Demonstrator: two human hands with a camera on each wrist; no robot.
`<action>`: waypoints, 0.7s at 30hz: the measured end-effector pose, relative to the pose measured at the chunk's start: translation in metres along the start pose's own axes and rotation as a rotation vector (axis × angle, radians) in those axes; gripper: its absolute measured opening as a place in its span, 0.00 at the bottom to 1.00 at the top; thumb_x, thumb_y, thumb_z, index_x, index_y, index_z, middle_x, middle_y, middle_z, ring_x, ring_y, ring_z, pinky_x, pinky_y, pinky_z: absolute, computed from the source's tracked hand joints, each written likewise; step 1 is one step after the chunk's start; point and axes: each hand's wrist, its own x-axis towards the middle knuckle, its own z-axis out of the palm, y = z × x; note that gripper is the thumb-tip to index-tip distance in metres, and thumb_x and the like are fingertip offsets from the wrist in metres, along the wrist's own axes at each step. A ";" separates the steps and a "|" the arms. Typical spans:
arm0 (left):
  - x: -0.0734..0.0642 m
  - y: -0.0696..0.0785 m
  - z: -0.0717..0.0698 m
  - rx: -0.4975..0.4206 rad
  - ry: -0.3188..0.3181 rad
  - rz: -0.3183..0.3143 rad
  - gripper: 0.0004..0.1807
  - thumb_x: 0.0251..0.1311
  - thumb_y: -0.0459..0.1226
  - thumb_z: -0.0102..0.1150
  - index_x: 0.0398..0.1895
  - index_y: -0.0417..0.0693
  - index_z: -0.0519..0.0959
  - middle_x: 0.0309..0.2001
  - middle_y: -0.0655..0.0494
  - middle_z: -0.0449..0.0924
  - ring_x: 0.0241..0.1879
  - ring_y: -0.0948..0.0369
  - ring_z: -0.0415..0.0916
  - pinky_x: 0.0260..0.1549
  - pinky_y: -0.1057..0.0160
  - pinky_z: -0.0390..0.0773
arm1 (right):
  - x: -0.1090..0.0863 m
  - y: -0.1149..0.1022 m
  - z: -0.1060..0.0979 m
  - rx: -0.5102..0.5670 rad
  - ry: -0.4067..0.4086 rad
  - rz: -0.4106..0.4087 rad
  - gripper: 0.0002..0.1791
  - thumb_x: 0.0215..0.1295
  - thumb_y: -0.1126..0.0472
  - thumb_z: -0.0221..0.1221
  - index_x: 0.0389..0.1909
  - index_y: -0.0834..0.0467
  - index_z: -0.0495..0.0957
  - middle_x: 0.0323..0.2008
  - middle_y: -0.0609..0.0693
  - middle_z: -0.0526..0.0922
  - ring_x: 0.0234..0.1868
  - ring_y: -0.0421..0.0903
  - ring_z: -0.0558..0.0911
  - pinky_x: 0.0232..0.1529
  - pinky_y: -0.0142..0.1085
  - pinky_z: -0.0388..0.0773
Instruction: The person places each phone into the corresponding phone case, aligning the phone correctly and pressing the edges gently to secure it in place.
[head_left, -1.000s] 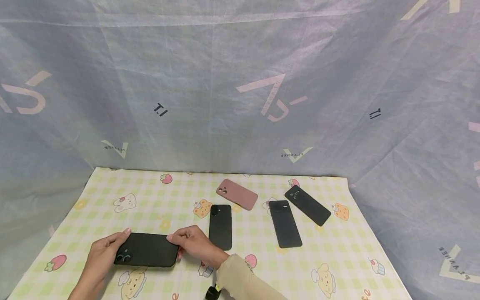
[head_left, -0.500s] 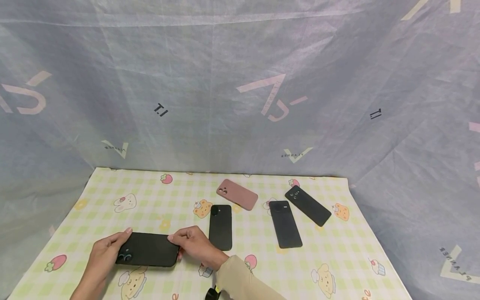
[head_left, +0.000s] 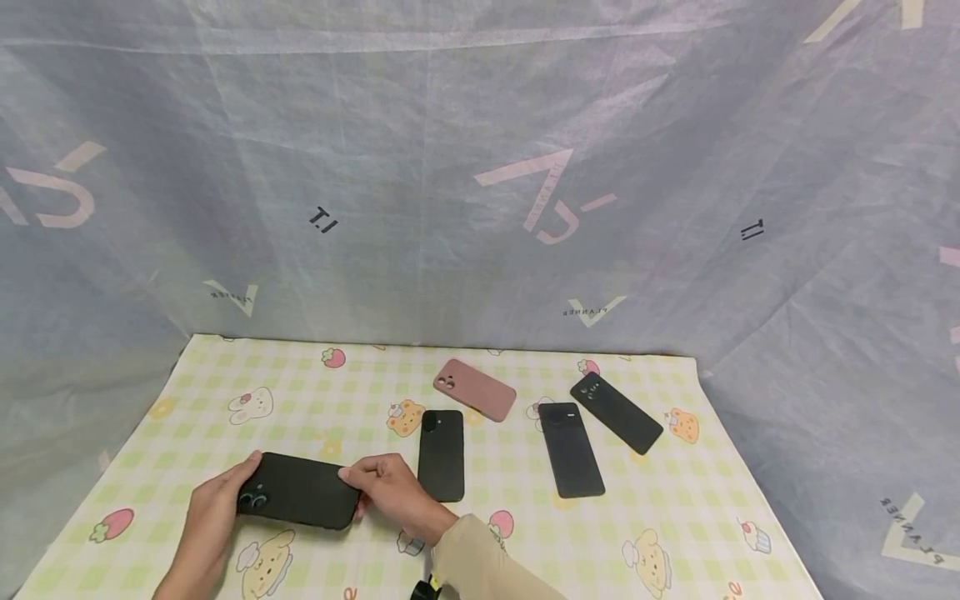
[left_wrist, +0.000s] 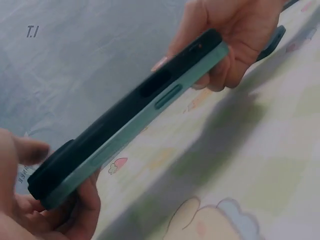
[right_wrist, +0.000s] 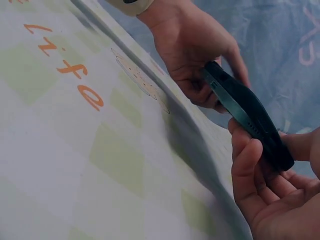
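In the head view my left hand [head_left: 213,508] grips the left end of a black-backed phone [head_left: 300,492], beside its camera lenses. My right hand [head_left: 393,493] pinches the phone's right end between thumb and fingers. Held above the table, the phone lies lengthwise across with its back up. From the left wrist view, its long side shows a dark layer [left_wrist: 125,107] along a teal-green layer [left_wrist: 150,107] with a raised button; whether the dark layer is a separate case I cannot tell. The right wrist view shows the phone [right_wrist: 240,107] edge-on between both hands.
Just right of my right hand lies a black phone-shaped piece [head_left: 441,457]. Behind it is a pink phone case [head_left: 475,390] with lens holes. Farther right are a dark phone-shaped piece [head_left: 572,450] and a black one [head_left: 617,413]. A checked cloth [head_left: 300,400] covers the table; a grey curtain [head_left: 420,167] hangs behind.
The phone's left end has risen and shifted slightly right with my left hand, so the phone now slants down to the right. My right hand has barely moved; the other pieces stay put.
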 end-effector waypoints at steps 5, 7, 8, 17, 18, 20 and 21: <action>-0.002 -0.002 0.003 -0.290 -0.055 -0.008 0.44 0.84 0.58 0.43 0.88 0.44 0.43 0.78 0.57 0.58 0.64 0.80 0.70 0.60 0.76 0.75 | 0.000 0.001 0.003 0.054 0.018 0.025 0.12 0.78 0.57 0.64 0.43 0.62 0.90 0.29 0.45 0.88 0.22 0.37 0.79 0.33 0.31 0.82; -0.004 -0.003 0.004 -0.356 -0.057 -0.005 0.43 0.85 0.56 0.44 0.88 0.44 0.44 0.68 0.68 0.68 0.53 0.84 0.73 0.54 0.77 0.78 | 0.001 0.002 0.004 0.069 0.030 0.027 0.11 0.77 0.58 0.64 0.43 0.62 0.90 0.27 0.45 0.87 0.21 0.37 0.79 0.34 0.31 0.83; -0.004 -0.003 0.005 -0.377 -0.062 0.002 0.42 0.85 0.56 0.44 0.88 0.44 0.44 0.63 0.72 0.70 0.53 0.83 0.73 0.53 0.77 0.78 | 0.001 0.002 0.004 0.075 0.036 0.027 0.11 0.77 0.58 0.65 0.43 0.62 0.90 0.26 0.45 0.87 0.20 0.37 0.80 0.34 0.31 0.83; -0.010 -0.001 0.010 -0.453 -0.049 -0.008 0.44 0.81 0.58 0.51 0.88 0.51 0.46 0.62 0.71 0.67 0.57 0.79 0.73 0.60 0.76 0.76 | 0.002 0.000 0.007 0.130 0.049 0.027 0.09 0.76 0.59 0.66 0.39 0.61 0.88 0.27 0.51 0.90 0.19 0.38 0.83 0.44 0.32 0.86; -0.011 -0.001 0.010 -0.454 -0.052 -0.005 0.45 0.81 0.58 0.50 0.88 0.49 0.44 0.63 0.70 0.66 0.57 0.79 0.72 0.60 0.76 0.76 | 0.001 0.000 0.007 0.137 0.043 0.029 0.09 0.76 0.59 0.66 0.40 0.62 0.88 0.28 0.53 0.90 0.19 0.38 0.83 0.45 0.32 0.86; -0.010 0.000 0.009 -0.453 -0.056 0.015 0.46 0.82 0.57 0.49 0.88 0.46 0.43 0.61 0.72 0.69 0.55 0.80 0.74 0.61 0.76 0.76 | 0.001 0.000 0.007 0.150 0.026 0.030 0.09 0.76 0.59 0.65 0.41 0.62 0.87 0.31 0.55 0.91 0.20 0.39 0.84 0.46 0.34 0.87; -0.010 0.000 0.009 -0.451 -0.058 0.031 0.46 0.82 0.57 0.49 0.88 0.45 0.42 0.59 0.75 0.71 0.55 0.81 0.74 0.60 0.76 0.76 | 0.001 0.000 0.007 0.159 0.013 0.031 0.09 0.76 0.59 0.65 0.41 0.63 0.87 0.32 0.56 0.91 0.21 0.39 0.85 0.47 0.35 0.87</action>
